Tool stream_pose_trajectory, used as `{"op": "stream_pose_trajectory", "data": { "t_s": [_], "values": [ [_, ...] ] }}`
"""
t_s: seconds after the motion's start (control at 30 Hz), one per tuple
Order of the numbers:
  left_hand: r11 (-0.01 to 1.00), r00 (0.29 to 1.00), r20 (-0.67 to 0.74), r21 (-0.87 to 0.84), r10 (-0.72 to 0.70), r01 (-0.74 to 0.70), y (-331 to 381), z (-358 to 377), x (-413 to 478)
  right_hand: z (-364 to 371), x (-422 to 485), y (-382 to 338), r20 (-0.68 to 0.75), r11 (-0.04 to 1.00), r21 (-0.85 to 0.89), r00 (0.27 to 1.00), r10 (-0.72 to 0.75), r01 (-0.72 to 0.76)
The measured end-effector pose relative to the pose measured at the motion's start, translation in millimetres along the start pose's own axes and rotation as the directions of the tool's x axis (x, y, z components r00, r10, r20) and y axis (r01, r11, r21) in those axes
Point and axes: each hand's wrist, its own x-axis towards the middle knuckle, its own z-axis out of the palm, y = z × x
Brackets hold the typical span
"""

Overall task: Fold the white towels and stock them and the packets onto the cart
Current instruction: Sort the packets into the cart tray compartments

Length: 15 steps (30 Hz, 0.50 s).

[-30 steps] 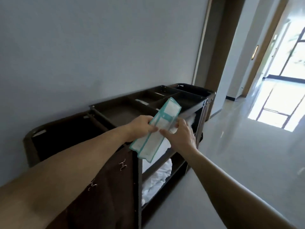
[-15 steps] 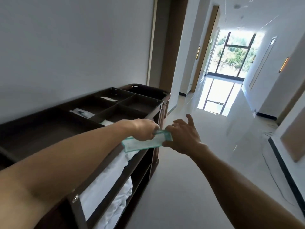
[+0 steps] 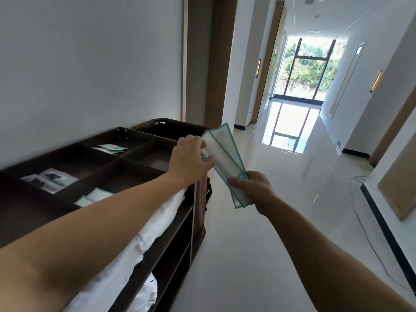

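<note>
- While the left hand pinches the upper end of the teal-edged packets between thumb and curled fingers, the right hand grips their lower part. Both hands are closed on the same small fan of flat sachets.
- The packets hang in the air between the two hands, off the outer corner of the cart. They are just right of the left hand and not yet over any compartment.
- I judge the step in hand to be squaring or sorting the fan before it goes into the tray. At least two packets show; beyond that I cannot tell.
- To do it well, let one hand take the whole stack and even up the edges so none slips loose. Then carry it leftward and lay it flat in the dark compartment just left of the left hand — or beside the loose sachets farther left of it.
- Both forearms reach forward, backs of the hands towards the camera. The left forearm crosses above the white towels shelved beneath it; the right one is over open floor, apart from the cart.
- A light pinch on thin wrappers may let one slide out — likely to the floor below the right hand.
</note>
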Motion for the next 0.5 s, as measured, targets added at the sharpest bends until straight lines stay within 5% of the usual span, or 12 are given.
{"op": "stream_pose_trajectory", "data": {
  "t_s": [0.07, 0.13, 0.33, 0.5],
  "values": [
    [0.876, 0.916, 0.256, -0.299, -0.308, 0.378, 12.2, 16.5, 16.1, -4.6, 23.3, 3.1, 0.063, 0.992, 0.125, 0.998, 0.018, -0.026],
    [0.604, 0.763, 0.515, -0.482, -0.391, 0.635, 22.4, 34.2, 30.0, -12.2, 45.5, 2.3, 0.120, 0.982, 0.184, 0.993, 0.005, -0.027],
    [0.392, 0.775, 0.498, -0.672, -0.390, 0.629, 40.4, 79.2, 63.4, -33.8, 111.4, 10.4, 0.275, 0.970, 0.241, 0.957, -0.095, 0.027],
    [0.403, 0.743, 0.421, -0.646, -0.520, 0.648, 20.5, 90.2, 75.1, -14.6, 152.9, 5.7, 0.386, 0.968, 0.252, 0.915, -0.117, 0.018]
  ]
}}
